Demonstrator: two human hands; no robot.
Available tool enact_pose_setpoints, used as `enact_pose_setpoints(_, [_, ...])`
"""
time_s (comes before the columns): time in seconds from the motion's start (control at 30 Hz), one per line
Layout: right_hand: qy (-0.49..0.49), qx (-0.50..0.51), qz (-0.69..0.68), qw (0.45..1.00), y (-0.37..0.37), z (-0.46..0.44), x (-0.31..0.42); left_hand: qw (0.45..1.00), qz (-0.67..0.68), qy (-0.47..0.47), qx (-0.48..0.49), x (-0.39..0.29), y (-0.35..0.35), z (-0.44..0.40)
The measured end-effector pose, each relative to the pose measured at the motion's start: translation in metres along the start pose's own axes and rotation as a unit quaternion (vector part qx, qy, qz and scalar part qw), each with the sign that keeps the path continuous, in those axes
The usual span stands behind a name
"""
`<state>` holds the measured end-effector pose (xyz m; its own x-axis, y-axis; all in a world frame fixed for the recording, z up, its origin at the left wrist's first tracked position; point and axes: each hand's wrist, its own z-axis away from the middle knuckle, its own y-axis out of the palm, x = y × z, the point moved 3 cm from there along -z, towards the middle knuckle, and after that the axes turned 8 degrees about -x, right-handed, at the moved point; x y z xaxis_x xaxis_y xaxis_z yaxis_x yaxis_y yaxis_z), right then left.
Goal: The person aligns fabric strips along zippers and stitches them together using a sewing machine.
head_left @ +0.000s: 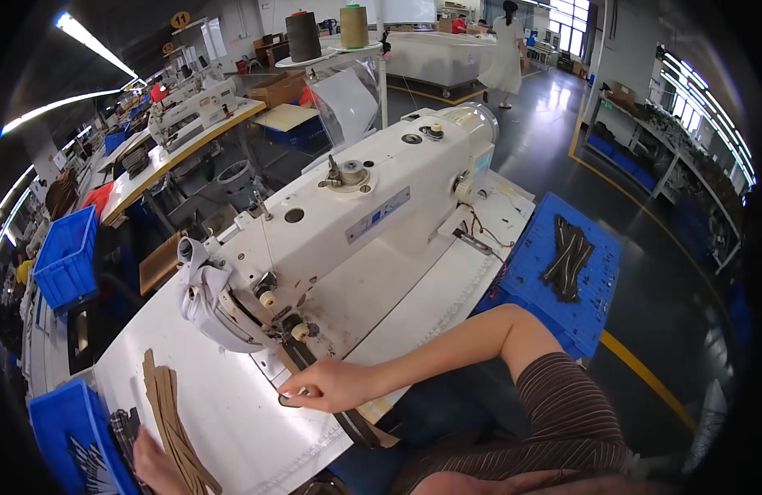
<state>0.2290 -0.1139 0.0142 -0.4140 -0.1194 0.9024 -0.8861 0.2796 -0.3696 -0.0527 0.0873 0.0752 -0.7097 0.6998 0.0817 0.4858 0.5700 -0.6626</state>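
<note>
A white sewing machine (348, 206) stands across the white work table (257, 412). In front of its needle area, my right hand (331, 385) is closed on a dark strip (353, 425) that runs from the machine toward my lap. At the lower left, my left hand (156, 464) is partly blurred beside a bundle of tan strips (170, 404) and some dark checked strips (125, 429); whether it holds any of them is unclear. White cloth (203, 293) is tied round the machine's head.
A blue bin (55, 417) with thin pieces is at the lower left, another blue bin (67, 256) above it. Dark strips (569, 260) lie on a blue crate (608, 272) at right. Thread cones (303, 37) stand behind. A person (506, 58) is in the aisle.
</note>
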Motion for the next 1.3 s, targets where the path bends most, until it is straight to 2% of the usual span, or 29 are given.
enact_pose_setpoints(0.03, [0.003, 0.001, 0.001, 1.000, 0.006, -0.003, 0.008, 1.000, 0.002, -0.002, 0.002, -0.049, -0.007, 0.001])
enact_pose_setpoints(0.07, [0.120, 0.031, -0.121, 0.985, 0.015, -0.008, 0.009, 0.996, 0.073, 0.025, 0.036, -0.095, -0.002, 0.008])
enact_pose_setpoints(0.1, [0.234, 0.065, -0.241, 0.940, 0.027, -0.011, 0.007, 0.987, 0.138, 0.049, 0.070, -0.129, 0.004, 0.019])
enact_pose_setpoints(0.13, [0.250, 0.049, -0.292, 0.922, 0.038, -0.015, -0.004, 0.965, 0.215, 0.093, 0.119, -0.152, 0.010, 0.032])
enact_pose_setpoints(0.2, [0.249, 0.017, -0.255, 0.934, 0.037, -0.011, -0.015, 0.926, 0.300, 0.066, 0.220, -0.184, -0.004, 0.029])
enact_pose_setpoints(0.27, [0.271, 0.037, -0.229, 0.934, 0.023, -0.001, -0.013, 0.907, 0.332, 0.085, 0.245, -0.177, -0.003, 0.015])
enact_pose_setpoints(0.33, [0.263, 0.076, -0.210, 0.939, 0.020, 0.007, -0.016, 0.934, 0.268, 0.227, 0.072, -0.182, 0.005, -0.010])
enact_pose_setpoints(0.37, [0.273, 0.096, -0.202, 0.936, 0.021, 0.008, -0.015, 0.939, 0.257, 0.216, 0.079, -0.178, 0.018, -0.009])
enact_pose_setpoints(0.43, [0.282, 0.118, -0.194, 0.932, 0.016, 0.009, -0.012, 0.879, 0.318, 0.354, 0.000, -0.178, 0.040, -0.001])
enact_pose_setpoints(0.5, [0.246, 0.145, -0.112, 0.952, 0.003, 0.007, -0.008, 0.883, 0.330, 0.332, -0.020, -0.177, 0.057, -0.001])
enact_pose_setpoints(0.53, [0.247, 0.149, -0.116, 0.950, -0.002, 0.009, -0.017, 0.883, 0.346, 0.314, -0.043, -0.176, 0.063, -0.001])
enact_pose_setpoints(0.57, [0.033, 0.037, 0.059, 0.997, -0.016, 0.004, -0.022, 0.887, 0.349, 0.300, -0.038, -0.177, 0.069, -0.002])
enact_pose_setpoints(0.6, [-0.185, -0.079, 0.229, 0.953, -0.025, 0.003, -0.021, 0.886, 0.364, 0.284, -0.039, -0.181, 0.073, -0.003])
enact_pose_setpoints(0.63, [-0.184, -0.075, 0.227, 0.954, -0.028, -0.001, -0.031, 0.886, 0.377, 0.269, -0.028, -0.186, 0.076, -0.005])
enact_pose_setpoints(0.7, [-0.286, -0.110, 0.340, 0.889, -0.034, -0.007, -0.038, 0.886, 0.390, 0.251, -0.015, -0.194, 0.084, -0.007])
enact_pose_setpoints(0.9, [-0.259, -0.027, 0.356, 0.898, -0.034, -0.015, -0.048, 0.888, 0.397, 0.221, 0.066, -0.198, 0.107, -0.001])
enact_pose_setpoints(1.23, [-0.255, -0.038, 0.338, 0.905, -0.036, -0.016, -0.041, 0.903, 0.349, 0.214, 0.132, -0.193, 0.118, 0.010])
enact_pose_setpoints(1.3, [-0.227, -0.003, 0.323, 0.919, -0.035, -0.016, -0.043, 0.901, 0.339, 0.220, 0.154, -0.190, 0.119, 0.012])
